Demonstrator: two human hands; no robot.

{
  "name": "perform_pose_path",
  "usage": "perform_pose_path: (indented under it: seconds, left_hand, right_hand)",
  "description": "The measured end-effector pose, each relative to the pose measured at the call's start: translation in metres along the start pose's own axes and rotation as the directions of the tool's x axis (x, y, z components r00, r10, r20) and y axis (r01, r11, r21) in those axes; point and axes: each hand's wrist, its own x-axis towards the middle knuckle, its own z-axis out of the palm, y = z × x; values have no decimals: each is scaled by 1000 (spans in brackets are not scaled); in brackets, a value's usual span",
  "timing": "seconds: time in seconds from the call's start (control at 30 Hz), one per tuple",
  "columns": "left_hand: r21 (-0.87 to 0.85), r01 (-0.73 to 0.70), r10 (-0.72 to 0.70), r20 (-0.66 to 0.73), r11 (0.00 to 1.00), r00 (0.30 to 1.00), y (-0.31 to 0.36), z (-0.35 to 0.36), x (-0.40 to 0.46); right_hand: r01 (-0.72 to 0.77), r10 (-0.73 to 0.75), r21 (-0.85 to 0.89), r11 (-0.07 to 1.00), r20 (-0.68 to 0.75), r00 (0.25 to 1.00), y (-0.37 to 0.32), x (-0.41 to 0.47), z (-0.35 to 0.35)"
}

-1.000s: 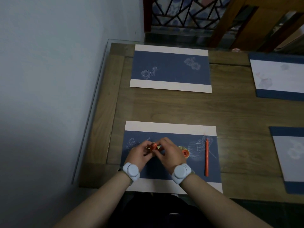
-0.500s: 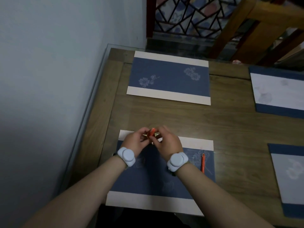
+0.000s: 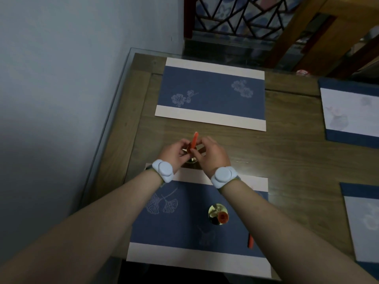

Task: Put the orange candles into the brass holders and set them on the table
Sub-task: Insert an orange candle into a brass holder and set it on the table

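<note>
Between my hands an orange candle (image 3: pixel 193 140) stands nearly upright, its lower end at a brass holder (image 3: pixel 191 160) that shows only in part under my fingers. My left hand (image 3: pixel 174 153) is closed around the holder. The fingers of my right hand (image 3: pixel 213 154) pinch the candle's lower part. Both hands are over the bare wood just beyond the near blue placemat (image 3: pixel 184 218). On that mat stands a second brass holder (image 3: pixel 215 212) with something orange in its top. Another orange candle (image 3: pixel 250 241) lies at the mat's right edge, half hidden by my right forearm.
The wooden table (image 3: pixel 287 160) has a glass top and stands against a pale wall on the left. A second blue placemat (image 3: pixel 211 95) lies at the far side, and two more (image 3: pixel 352 111) lie at the right. Wooden chairs stand behind the table.
My hands have moved away from me, off the near placemat to the wood beyond it. The candle between them has come up from lying low to nearly upright.
</note>
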Motion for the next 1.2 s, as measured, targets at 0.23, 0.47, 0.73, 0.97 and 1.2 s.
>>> perform_pose_path:
  seconds: [0.23, 0.47, 0.73, 0.97, 1.2]
  left_hand:
    - [44, 31, -31, 15, 999, 999, -7, 3, 9]
    - [58, 53, -54, 18, 997, 998, -15, 5, 9]
    - [64, 47, -48, 26, 997, 998, -13, 4, 7]
    - [-61, 25, -28, -39, 998, 999, -19, 5, -7]
    - [-32, -6, 4, -61, 999, 998, -19, 6, -37]
  right_hand:
    - [-14, 14, -27, 1000, 26, 1000, 8, 7, 4]
    - [-26, 27, -33, 999, 41, 999, 10, 9, 10]
    - [-33, 36, -51, 998, 61, 997, 11, 7, 12]
    - [30, -26, -84, 996, 54, 998, 18, -7, 4]
    - [10, -4, -123, 992, 46, 999, 31, -36, -23]
